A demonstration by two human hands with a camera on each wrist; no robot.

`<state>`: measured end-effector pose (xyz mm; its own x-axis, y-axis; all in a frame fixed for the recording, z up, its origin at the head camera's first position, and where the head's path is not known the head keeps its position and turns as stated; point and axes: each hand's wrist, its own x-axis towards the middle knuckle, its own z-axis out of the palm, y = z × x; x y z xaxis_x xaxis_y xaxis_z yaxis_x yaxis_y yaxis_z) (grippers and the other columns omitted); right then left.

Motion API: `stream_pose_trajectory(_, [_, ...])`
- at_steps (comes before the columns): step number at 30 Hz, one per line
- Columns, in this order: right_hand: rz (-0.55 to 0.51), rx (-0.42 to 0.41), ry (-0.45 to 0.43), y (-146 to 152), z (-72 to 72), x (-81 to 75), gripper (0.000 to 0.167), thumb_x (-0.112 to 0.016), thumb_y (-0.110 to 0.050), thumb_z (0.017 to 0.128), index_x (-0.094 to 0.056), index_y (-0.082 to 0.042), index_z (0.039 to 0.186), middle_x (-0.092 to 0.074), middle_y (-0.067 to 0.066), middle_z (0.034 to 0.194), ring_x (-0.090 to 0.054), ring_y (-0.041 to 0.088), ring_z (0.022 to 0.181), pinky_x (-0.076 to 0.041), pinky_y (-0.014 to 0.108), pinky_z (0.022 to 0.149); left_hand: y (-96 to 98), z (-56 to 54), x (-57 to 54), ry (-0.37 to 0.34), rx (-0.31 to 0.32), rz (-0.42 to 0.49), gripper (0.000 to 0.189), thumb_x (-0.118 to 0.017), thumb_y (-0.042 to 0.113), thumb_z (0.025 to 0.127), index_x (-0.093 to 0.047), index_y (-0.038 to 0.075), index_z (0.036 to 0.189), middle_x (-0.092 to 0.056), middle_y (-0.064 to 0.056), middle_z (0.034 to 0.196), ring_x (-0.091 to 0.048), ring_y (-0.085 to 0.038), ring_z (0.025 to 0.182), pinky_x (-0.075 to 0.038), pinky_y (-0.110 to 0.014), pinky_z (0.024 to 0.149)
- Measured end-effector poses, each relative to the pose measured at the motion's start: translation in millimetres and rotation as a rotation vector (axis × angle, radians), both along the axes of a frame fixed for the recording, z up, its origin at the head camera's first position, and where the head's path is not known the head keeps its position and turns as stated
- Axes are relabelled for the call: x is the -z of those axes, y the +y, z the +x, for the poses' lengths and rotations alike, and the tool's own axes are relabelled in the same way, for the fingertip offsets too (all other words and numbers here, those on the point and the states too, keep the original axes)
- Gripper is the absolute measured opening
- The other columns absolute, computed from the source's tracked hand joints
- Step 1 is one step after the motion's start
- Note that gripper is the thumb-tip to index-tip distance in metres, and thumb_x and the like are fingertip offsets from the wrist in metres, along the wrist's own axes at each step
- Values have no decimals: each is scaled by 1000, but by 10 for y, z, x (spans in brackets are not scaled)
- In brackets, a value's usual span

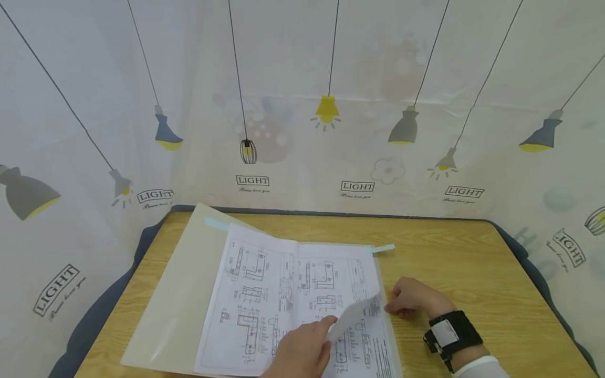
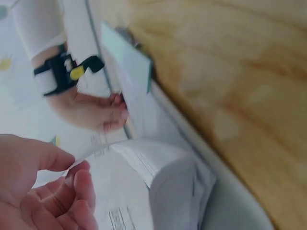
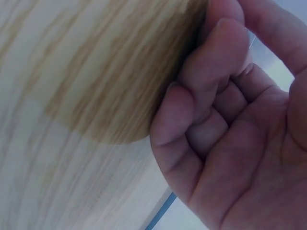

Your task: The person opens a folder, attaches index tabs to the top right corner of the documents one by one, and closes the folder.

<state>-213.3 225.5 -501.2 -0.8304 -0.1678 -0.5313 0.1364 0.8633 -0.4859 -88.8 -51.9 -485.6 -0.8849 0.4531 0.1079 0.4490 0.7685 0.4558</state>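
1. I have the left hand (image 1: pixel 301 347) pinching a thin, curved white sheet (image 1: pixel 355 314) over printed drawings (image 1: pixel 326 275).
2. The right hand (image 1: pixel 418 297) curls beside the smooth cream folder (image 1: pixel 175 304); I cannot tell whether it pinches.
3. The folder lies open on the wood-grain desk (image 1: pixel 472 252), containing the drawings.

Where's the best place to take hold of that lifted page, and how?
The page is probably best pinched at its curled free edge, as the left hand is doing, coming from the near side: that part bows up off the sheet beneath, leaving room for thumb and finger on either face.
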Motion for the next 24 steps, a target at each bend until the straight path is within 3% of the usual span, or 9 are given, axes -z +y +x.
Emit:
stream_pose_trajectory(2, [0,6,-2,-2,3,-3,23,-75,-16,78,-61,-7,61,-60,3,55,-52,13,49,-39,23,48,-66,12,-31,20,-52,38,41,-61,20,89,-50,13,127,-69,1,88,-62,-4,69,-48,-16,58])
stream_pose_trajectory(5, [4,-1,5,-1,4,0,23,-75,-16,78,-61,-7,62,-60,2,56,-52,12,49,-40,23,48,-191,68,-77,23,-178,106,42,-62,21,86,-51,10,126,-68,2,85,-59,-2,66,-46,-16,56])
stream_pose_trajectory(9, [3,-6,13,5,1,8,22,-75,-16,78,-62,-7,62,-60,3,56,-52,13,49,-39,23,48,-412,193,-149,-67,-376,223,49,-66,22,83,-49,8,127,-61,9,78,-50,3,62,-42,-17,54])
stream_pose_trajectory(11, [0,-4,12,2,6,7,22,-75,-15,78,-62,-7,62,-60,3,56,-52,13,49,-39,23,48,-536,267,-155,-112,-456,302,55,-67,21,83,-43,8,131,-61,7,83,-49,5,62,-42,-17,53])
stream_pose_trajectory(13, [-1,4,10,-2,12,-5,22,-75,-15,78,-62,-7,62,-60,3,56,-52,13,48,-39,22,48,-646,330,-136,-111,-525,412,64,-69,15,83,-36,8,137,-64,2,90,-50,5,60,-43,-18,50])
stream_pose_trajectory(17, [3,8,7,-5,19,-23,22,-74,-15,78,-62,-7,63,-60,4,56,-53,14,49,-39,23,49,-820,396,-34,13,-611,602,74,-70,-1,79,-28,7,139,-64,-8,96,-49,5,52,-41,-18,40])
stream_pose_trajectory(20, [5,4,8,-5,16,-22,21,-75,-16,79,-63,-7,63,-60,4,56,-53,14,49,-40,24,50,-937,406,25,148,-683,592,82,-73,-7,72,-27,5,140,-60,-8,86,-43,5,49,-37,-16,38])
stream_pose_trajectory(24, [3,3,7,-8,11,-8,22,-75,-16,78,-63,-7,63,-60,4,56,-54,15,49,-41,24,50,-1115,406,96,316,-689,475,85,-76,-7,64,-33,-1,137,-53,-6,79,-43,3,56,-37,-15,45])
